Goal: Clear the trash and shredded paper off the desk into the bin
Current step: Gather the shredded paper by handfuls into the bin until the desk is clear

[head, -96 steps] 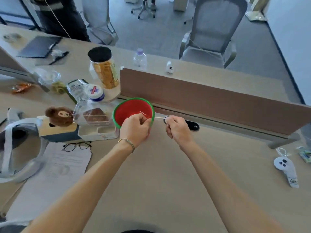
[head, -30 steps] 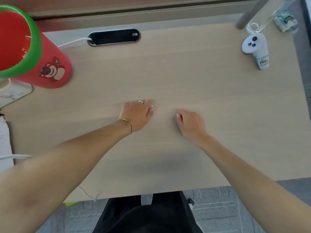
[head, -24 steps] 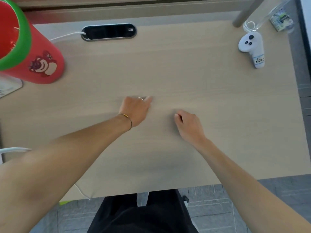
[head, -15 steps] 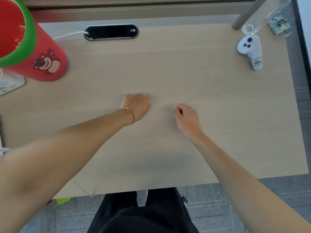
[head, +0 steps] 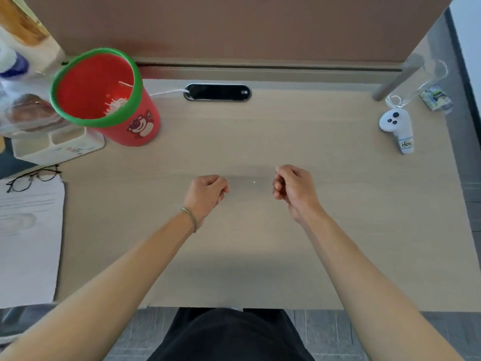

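A red bin (head: 135, 118) with a green rim and a bear picture stands at the back left of the desk (head: 260, 243); white paper shreds (head: 117, 102) lie inside it. My left hand (head: 207, 194) and my right hand (head: 292, 190) hover over the middle of the desk, both with fingers curled closed. I cannot see anything held in either hand. One tiny white speck (head: 254, 182) lies on the desk between them.
A white controller (head: 397, 128) lies at the right, an empty clear bag (head: 416, 87) behind it. A black cable port (head: 217, 92) sits near the brown divider. Glasses (head: 31, 178) rest on papers (head: 28, 238) at the left, beside a white box (head: 57, 145).
My hands were flat or pinching on the desk surface; now both are lifted slightly and curled into loose fists. The view has tilted up, showing more of the bin and the divider.
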A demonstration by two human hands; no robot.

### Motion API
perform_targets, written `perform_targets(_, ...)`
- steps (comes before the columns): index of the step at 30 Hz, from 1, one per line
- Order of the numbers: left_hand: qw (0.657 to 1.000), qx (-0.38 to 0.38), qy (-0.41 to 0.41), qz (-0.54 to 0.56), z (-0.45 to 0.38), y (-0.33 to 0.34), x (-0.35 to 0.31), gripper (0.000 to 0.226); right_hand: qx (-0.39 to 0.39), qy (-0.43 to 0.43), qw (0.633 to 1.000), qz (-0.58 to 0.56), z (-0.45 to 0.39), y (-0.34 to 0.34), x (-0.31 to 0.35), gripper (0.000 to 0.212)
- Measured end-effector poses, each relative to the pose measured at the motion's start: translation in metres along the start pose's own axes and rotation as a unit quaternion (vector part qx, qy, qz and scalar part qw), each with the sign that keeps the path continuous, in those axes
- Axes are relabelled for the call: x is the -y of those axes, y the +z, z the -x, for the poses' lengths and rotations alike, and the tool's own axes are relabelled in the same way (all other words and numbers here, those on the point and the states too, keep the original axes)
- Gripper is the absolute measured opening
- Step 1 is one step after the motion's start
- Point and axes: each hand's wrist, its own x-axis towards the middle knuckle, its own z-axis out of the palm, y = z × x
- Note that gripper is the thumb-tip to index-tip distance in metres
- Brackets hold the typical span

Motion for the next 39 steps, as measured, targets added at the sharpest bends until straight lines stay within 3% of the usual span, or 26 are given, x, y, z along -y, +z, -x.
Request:
perform_targets(7,0.993,0.06,-0.002,0.102,0.016,0.005,-0.027,0.032,0.049,0.015,0.995,-0.089,0.019,0.006,0.026,0.034)
perform_targets(13,0.976,0.072,0.038,0.203,0.036,-0.02,-0.073,0.032,0.147,-0.014,0.985,-0.085,0.037,0.032,0.068,0.035)
perform_targets(20,0.965,-0.011,0.075,0.252,0.033,-0.093,-0.109,0.031,0.225,-0.067,0.972,-0.014,0.039,0.119,0.112,0.035)
perform_targets(25,0.959,-0.138,0.04,0.243,0.009,-0.156,-0.122,0.029,0.225,-0.126,0.958,0.127,0.014,0.21,0.136,0.032)
perform_targets(30,0.963,-0.208,0.006,0.173,-0.026,-0.213,-0.119,0.019,0.178,-0.18,0.921,0.295,-0.024,0.293,0.152,0.027)
perform_targets(33,0.97,-0.221,0.0,0.102,-0.044,-0.242,-0.113,0.031,0.151,-0.202,0.895,0.367,-0.044,0.323,0.16,0.028)
perform_targets(39,0.974,-0.224,0.001,0.024,-0.058,-0.268,-0.113,0.037,0.143,-0.252,0.775,0.562,-0.063,0.345,0.172,0.039)
